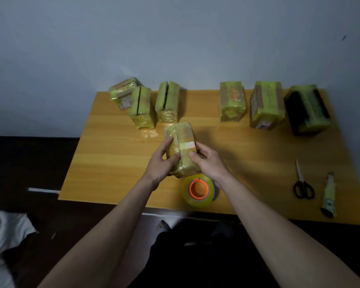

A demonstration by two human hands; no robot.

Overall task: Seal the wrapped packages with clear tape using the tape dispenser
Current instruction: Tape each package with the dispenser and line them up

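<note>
A yellow-green wrapped package lies in the middle of the wooden table, with a strip of clear tape across its top seam. My left hand grips its left side, thumb on top. My right hand holds its right side, thumb pressing near the seam. Just in front of the package, near the table's front edge, lies the tape dispenser, a roll of clear tape with an orange core.
Three wrapped packages stand at the back left and three more at the back right. Scissors and a wrapped knife-like tool lie at the front right. A white bag is on the floor at left.
</note>
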